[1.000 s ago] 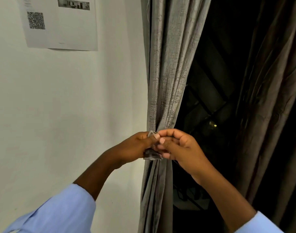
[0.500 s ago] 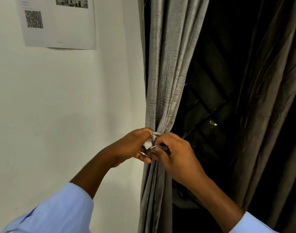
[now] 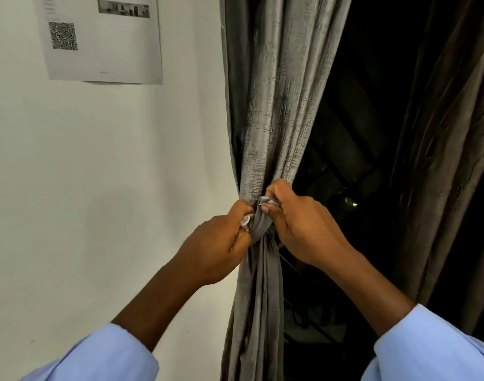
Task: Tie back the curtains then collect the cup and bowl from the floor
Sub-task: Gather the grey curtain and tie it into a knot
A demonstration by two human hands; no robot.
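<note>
— While the left hand (image 3: 221,243) is pinching one end of the tieback (image 3: 258,222), is anything differing from before?

— Yes: the right hand (image 3: 301,226) is now gripping the other end higher, cinching the woven grey curtain (image 3: 274,119) into narrow folds beside the wall (image 3: 111,174).

The only camera sat on my head, looking forward and slightly down along my forearms. It stood close to the gathered curtain (image 3: 274,111), with the white wall (image 3: 97,188) filling the left half and a dark opening on the right.
</note>
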